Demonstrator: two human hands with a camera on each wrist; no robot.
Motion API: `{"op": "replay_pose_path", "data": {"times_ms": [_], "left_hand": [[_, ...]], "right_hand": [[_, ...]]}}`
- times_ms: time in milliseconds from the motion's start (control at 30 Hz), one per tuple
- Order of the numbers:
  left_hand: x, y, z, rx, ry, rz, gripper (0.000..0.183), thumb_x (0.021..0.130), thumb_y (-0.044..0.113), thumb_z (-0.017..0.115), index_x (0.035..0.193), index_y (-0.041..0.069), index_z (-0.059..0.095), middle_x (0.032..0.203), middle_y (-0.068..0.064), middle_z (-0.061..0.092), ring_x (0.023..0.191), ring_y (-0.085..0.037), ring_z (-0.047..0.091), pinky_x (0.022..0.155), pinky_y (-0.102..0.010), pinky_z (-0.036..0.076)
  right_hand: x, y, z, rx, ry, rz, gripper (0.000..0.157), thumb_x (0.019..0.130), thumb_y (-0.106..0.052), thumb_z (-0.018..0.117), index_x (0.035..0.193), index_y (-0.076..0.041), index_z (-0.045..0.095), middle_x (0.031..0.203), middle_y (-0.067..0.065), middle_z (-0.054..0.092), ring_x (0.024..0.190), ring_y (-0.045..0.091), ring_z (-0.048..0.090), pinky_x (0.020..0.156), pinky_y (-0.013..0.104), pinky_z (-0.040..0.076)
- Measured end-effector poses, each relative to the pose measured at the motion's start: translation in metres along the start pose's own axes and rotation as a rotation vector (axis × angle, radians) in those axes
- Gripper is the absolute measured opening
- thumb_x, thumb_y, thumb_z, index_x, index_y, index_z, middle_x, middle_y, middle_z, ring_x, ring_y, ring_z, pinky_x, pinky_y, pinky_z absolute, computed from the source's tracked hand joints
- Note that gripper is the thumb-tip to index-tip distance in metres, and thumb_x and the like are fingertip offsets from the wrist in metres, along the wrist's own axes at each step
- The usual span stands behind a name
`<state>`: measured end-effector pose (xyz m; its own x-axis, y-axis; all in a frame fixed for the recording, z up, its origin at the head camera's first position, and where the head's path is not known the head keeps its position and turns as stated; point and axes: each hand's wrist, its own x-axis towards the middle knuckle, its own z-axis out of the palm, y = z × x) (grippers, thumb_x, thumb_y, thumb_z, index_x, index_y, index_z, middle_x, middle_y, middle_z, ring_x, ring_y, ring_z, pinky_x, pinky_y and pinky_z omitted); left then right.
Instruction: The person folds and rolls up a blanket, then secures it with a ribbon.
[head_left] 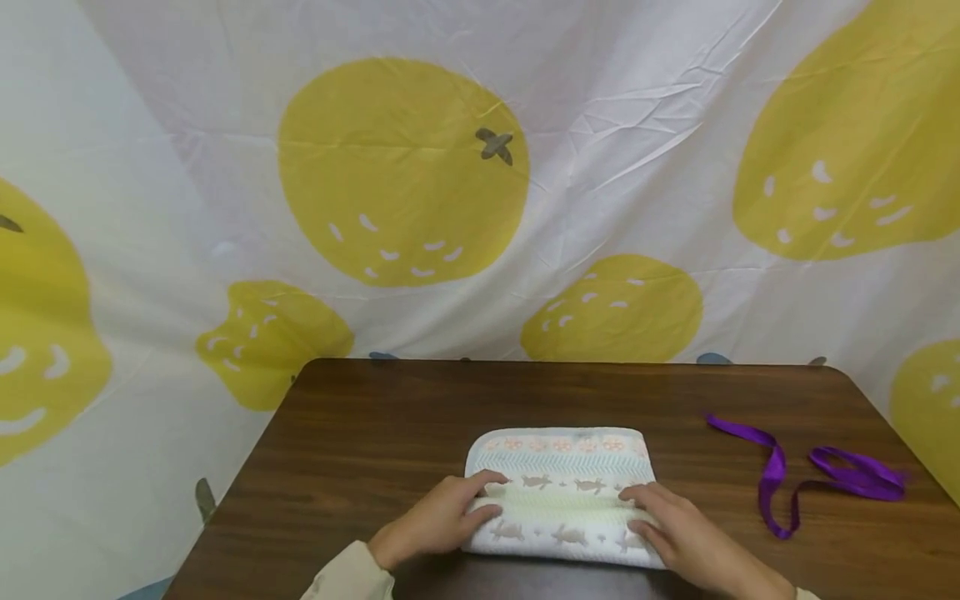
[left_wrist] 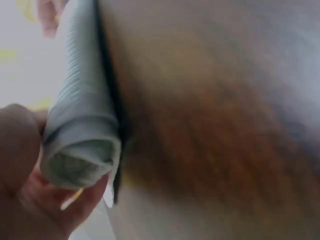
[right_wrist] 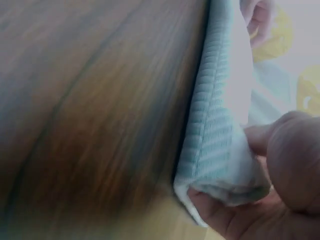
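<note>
A white patterned towel [head_left: 564, 510] with brown rabbits, pale blue zigzags and pink flowers lies on the table in the head view, its near part rolled over. My left hand [head_left: 442, 518] grips the left end of the roll, thumb on the near side. At the right end my right hand [head_left: 688, 537] grips it the same way. In the left wrist view the rolled towel [left_wrist: 82, 105] shows a round, hollow end between thumb and fingers. The right wrist view shows the flatter right end of the towel [right_wrist: 215, 125], a fingertip tucked at its folded edge.
A crumpled purple ribbon [head_left: 772, 483] lies on the right side of the dark wooden table [head_left: 360, 433]. Behind the table's far edge hangs a white curtain [head_left: 172, 275] printed with yellow fruit.
</note>
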<state>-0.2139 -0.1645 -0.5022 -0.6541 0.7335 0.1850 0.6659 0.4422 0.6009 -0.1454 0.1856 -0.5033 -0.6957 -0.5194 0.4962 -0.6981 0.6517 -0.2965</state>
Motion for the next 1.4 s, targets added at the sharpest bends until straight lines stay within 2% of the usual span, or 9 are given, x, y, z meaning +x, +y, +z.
{"op": "replay_pose_path", "data": {"times_ms": [133,233,300,400,533,667,800,1000,1400], "left_hand": [[0.002,0.006,0.007,0.278,0.168,0.037,0.030,0.094,0.018,0.068,0.122,0.008,0.064,0.100,-0.002,0.073,0.089,-0.010,0.067,0.078,-0.029,0.055],[0.002,0.012,0.012,0.497,0.262,0.171,0.030,0.089,0.012,0.070,0.119,0.012,0.067,0.103,0.002,0.072,0.094,-0.012,0.066,0.080,-0.029,0.054],[0.000,0.016,0.014,0.557,0.277,0.280,0.033,0.087,0.009,0.070,0.119,0.014,0.067,0.103,0.004,0.071,0.094,-0.011,0.066,0.082,-0.027,0.053],[-0.005,0.020,0.016,0.555,0.210,0.336,0.036,0.091,0.014,0.068,0.128,0.013,0.065,0.113,0.003,0.070,0.104,-0.012,0.065,0.093,-0.029,0.051],[-0.014,0.023,0.015,0.606,0.054,0.296,0.045,0.100,0.026,0.059,0.142,0.013,0.053,0.132,-0.005,0.063,0.124,-0.020,0.058,0.104,-0.041,0.046],[-0.018,0.023,0.014,0.623,-0.046,0.259,0.050,0.104,0.030,0.050,0.151,0.014,0.041,0.143,-0.009,0.055,0.134,-0.025,0.050,0.108,-0.050,0.041],[-0.017,0.021,0.014,0.578,-0.075,0.237,0.053,0.105,0.034,0.046,0.154,0.015,0.035,0.147,-0.010,0.051,0.136,-0.026,0.047,0.111,-0.051,0.037],[-0.016,0.017,0.015,0.554,-0.107,0.226,0.057,0.105,0.039,0.046,0.156,0.017,0.032,0.149,-0.009,0.049,0.137,-0.024,0.046,0.110,-0.052,0.038],[-0.015,0.012,0.016,0.591,-0.016,0.330,0.062,0.095,0.038,0.065,0.149,0.015,0.045,0.140,-0.006,0.058,0.131,-0.019,0.053,0.105,-0.048,0.045]], "right_hand": [[0.006,-0.003,-0.002,0.013,-0.041,0.185,0.026,0.083,-0.003,0.075,0.105,-0.007,0.061,0.093,-0.001,0.060,0.079,0.010,0.061,0.063,0.024,0.053],[0.010,-0.009,-0.002,-0.007,-0.086,0.345,0.021,0.084,-0.008,0.076,0.099,-0.009,0.062,0.091,-0.002,0.056,0.074,0.005,0.055,0.061,0.023,0.049],[0.011,-0.012,0.000,-0.035,-0.088,0.400,0.021,0.083,-0.009,0.077,0.097,-0.011,0.063,0.090,-0.003,0.055,0.072,0.003,0.051,0.059,0.022,0.047],[0.012,-0.014,0.004,-0.152,-0.016,0.318,0.024,0.077,-0.009,0.082,0.093,-0.012,0.064,0.089,-0.004,0.054,0.070,0.004,0.051,0.059,0.024,0.046],[0.011,-0.014,0.007,-0.341,0.074,0.033,0.024,0.072,-0.003,0.078,0.089,-0.013,0.065,0.088,-0.004,0.056,0.076,0.011,0.054,0.063,0.033,0.046],[0.006,-0.018,0.006,-0.361,0.004,-0.146,0.024,0.084,-0.015,0.074,0.106,-0.011,0.070,0.097,-0.001,0.063,0.086,0.019,0.061,0.070,0.039,0.052],[0.002,-0.020,0.001,-0.297,-0.144,-0.118,0.045,0.090,-0.031,0.073,0.128,-0.008,0.065,0.114,0.005,0.067,0.098,0.026,0.065,0.076,0.043,0.056],[0.002,-0.016,-0.010,-0.138,-0.327,0.009,0.063,0.081,-0.023,0.081,0.138,-0.009,0.057,0.123,0.011,0.066,0.106,0.033,0.064,0.079,0.044,0.057],[0.009,-0.010,-0.017,-0.078,-0.302,-0.004,0.061,0.065,-0.006,0.088,0.123,-0.009,0.068,0.106,0.005,0.075,0.091,0.018,0.071,0.073,0.033,0.059]]}}
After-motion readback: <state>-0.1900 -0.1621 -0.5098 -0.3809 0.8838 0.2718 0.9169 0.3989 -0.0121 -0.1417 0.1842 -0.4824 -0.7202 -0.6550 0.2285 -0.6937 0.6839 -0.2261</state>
